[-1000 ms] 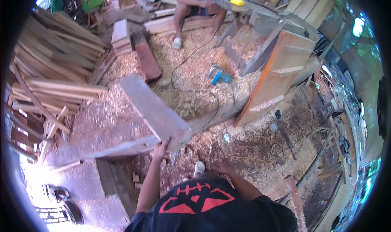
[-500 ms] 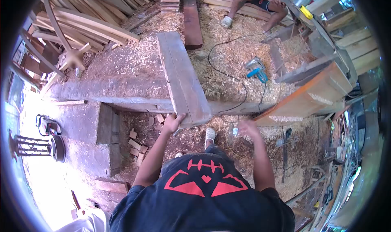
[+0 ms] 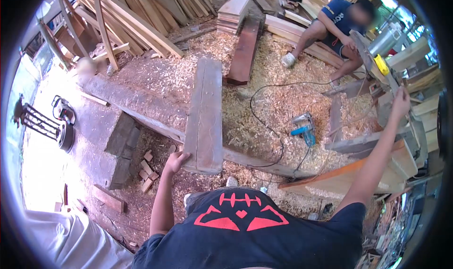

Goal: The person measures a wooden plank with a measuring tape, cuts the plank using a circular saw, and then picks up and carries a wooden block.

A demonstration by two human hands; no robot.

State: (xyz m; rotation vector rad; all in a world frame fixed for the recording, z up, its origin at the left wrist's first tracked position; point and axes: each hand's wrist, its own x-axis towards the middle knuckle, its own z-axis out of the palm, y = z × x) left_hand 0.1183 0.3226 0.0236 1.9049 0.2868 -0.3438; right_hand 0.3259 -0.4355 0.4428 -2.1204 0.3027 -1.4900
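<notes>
A thick grey-brown plank (image 3: 205, 113) slants away from me, its near end at my left hand (image 3: 177, 160). The fingers of my left hand are closed round the plank's near left corner. At the right, my right hand (image 3: 401, 101) is stretched far out to the dark curved wooden piece (image 3: 391, 82), with its fingers closed on the edge. A yellow object (image 3: 381, 64) lies on that piece, beyond my right hand. Below my right arm leans a wide orange-brown board (image 3: 339, 174).
A blue power tool (image 3: 304, 130) with a black cable lies on shavings at centre right. Another person (image 3: 339, 21) sits at the upper right. Long boards (image 3: 137, 21) lean at the upper left. A concrete block (image 3: 123, 141) and a chainsaw (image 3: 62, 109) are at the left.
My right hand has moved from near my body out to the curved wooden piece and taken hold. The view has shifted, and the plank now points more straight ahead. My left hand stays on it.
</notes>
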